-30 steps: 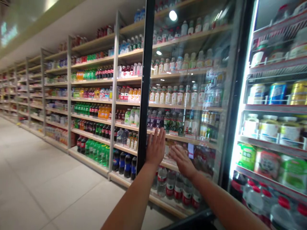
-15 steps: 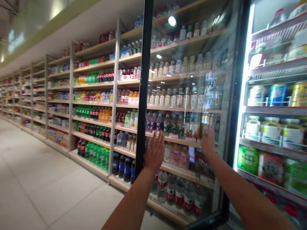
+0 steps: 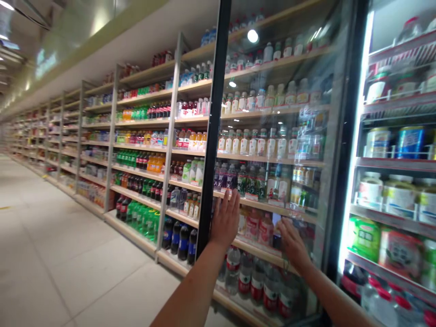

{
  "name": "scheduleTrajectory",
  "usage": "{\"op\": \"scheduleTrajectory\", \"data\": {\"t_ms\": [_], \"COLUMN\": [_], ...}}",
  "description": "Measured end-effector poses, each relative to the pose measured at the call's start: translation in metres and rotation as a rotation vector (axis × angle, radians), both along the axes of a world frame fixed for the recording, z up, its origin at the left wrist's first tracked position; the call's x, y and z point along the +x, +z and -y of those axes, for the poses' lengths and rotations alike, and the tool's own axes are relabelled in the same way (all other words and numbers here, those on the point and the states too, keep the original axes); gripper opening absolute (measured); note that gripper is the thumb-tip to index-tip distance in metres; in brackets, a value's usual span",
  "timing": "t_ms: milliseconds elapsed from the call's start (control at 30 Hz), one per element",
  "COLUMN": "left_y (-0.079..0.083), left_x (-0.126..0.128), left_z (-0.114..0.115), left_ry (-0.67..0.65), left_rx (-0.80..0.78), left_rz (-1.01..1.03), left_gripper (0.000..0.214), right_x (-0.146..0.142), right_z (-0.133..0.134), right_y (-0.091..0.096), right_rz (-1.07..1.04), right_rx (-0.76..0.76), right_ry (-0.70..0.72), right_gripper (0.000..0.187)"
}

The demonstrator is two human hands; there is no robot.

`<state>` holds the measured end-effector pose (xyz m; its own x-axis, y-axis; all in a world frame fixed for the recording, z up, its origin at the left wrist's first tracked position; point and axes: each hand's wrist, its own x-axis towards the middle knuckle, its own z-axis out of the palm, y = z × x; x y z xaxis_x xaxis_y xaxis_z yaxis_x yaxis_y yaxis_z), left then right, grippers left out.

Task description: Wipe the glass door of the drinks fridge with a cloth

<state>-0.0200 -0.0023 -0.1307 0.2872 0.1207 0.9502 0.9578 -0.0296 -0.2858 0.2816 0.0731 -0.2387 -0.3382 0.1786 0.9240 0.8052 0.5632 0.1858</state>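
Note:
A tall glass fridge door (image 3: pixel 282 81) with a black frame stands swung open in front of me. My left hand (image 3: pixel 225 220) lies flat on the glass near the door's left edge, fingers stretched upward and open. My right hand (image 3: pixel 291 243) also rests open on the glass, lower and to the right, fingers spread. Neither hand holds anything. Through the glass I see store shelves of bottled drinks.
The lit fridge interior (image 3: pixel 398 181) at the right holds cans, tubs and bottles on wire shelves. Long wooden shelves (image 3: pixel 143 136) of drink bottles run down the aisle to the left. A pale tiled floor (image 3: pixel 68 272) stretches along them.
My right hand slid along the glass, up to the right and then back down lower. My left hand stayed flat near the door's edge. The view shifted slightly to the left.

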Motion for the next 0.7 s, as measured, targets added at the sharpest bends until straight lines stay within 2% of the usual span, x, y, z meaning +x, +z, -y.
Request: {"op": "scheduleTrajectory", "data": {"t_ms": [100, 200, 267, 333, 400, 467, 633, 700], "left_y": [0.0, 0.001, 0.001, 0.001, 0.0, 0.0, 0.0, -0.002], "left_x": [0.001, 0.001, 0.001, 0.001, 0.001, 0.0, -0.002, -0.001], "left_z": [0.0, 0.001, 0.001, 0.001, 0.0, -0.001, -0.001, 0.001], "left_ry": [0.005, 0.002, 0.001, -0.002, -0.01, -0.034, -0.164, -0.226], "left_rx": [0.002, -0.002, -0.015, -0.03, -0.031, -0.018, 0.011, 0.015], "left_rz": [-0.001, 0.002, 0.003, 0.001, -0.001, 0.002, 0.027, -0.033], "left_gripper": [0.056, 0.057, 0.057, 0.057, 0.057, 0.057, 0.056, 0.056], "right_x": [0.02, 0.015, -0.001, -0.025, -0.052, -0.079, -0.137, -0.151], "right_z": [-0.017, -0.025, -0.025, -0.02, -0.01, 0.004, 0.042, 0.053], "right_y": [0.051, 0.111, 0.141, 0.156, 0.159, 0.152, 0.113, 0.095], "right_rz": [-0.395, -0.726, -0.82, -0.815, -0.747, -0.665, -0.502, -0.45], "right_rx": [-0.047, -0.082, -0.082, -0.075, -0.083, -0.12, -0.294, -0.386], "right_ry": [-0.059, -0.086, -0.063, -0.029, 0.016, 0.091, 0.328, 0.441], "right_gripper": [0.058, 0.062, 0.066, 0.068, 0.068, 0.068, 0.063, 0.062]}}
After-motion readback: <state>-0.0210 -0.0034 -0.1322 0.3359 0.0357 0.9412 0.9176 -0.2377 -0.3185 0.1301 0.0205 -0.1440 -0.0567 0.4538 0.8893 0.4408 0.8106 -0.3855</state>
